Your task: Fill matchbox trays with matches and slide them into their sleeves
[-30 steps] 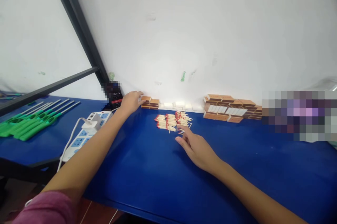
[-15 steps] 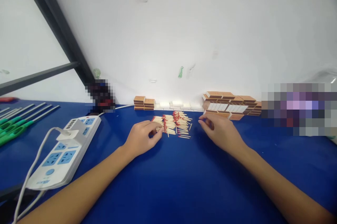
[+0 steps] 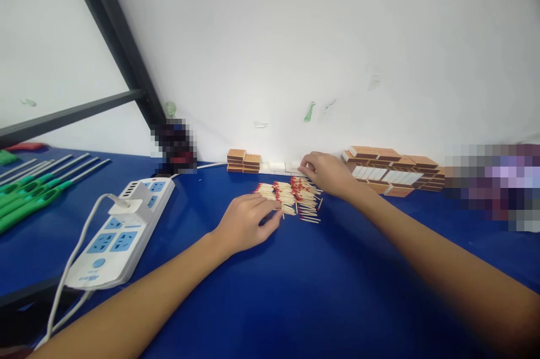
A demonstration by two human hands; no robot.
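The right hand [image 3: 327, 172] has reached back, fingers pinching white trays [image 3: 280, 167]; left hand [image 3: 247, 221], loosely curled, touches thin wooden matches [image 3: 291, 199].

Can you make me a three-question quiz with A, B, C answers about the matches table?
1. Where is the matches pile? A: between the two hands. B: on the power strip. C: on the box stack.
2. What colour is the table? A: red. B: blue. C: yellow.
3. What is the left hand doing? A: raised high. B: holding a lighter. C: resting at the pile's edge.

Answers: 1 A, the pile lies between left hand and right hand. 2 B, the top is plainly blue. 3 C, its fingers touch the nearest matches.
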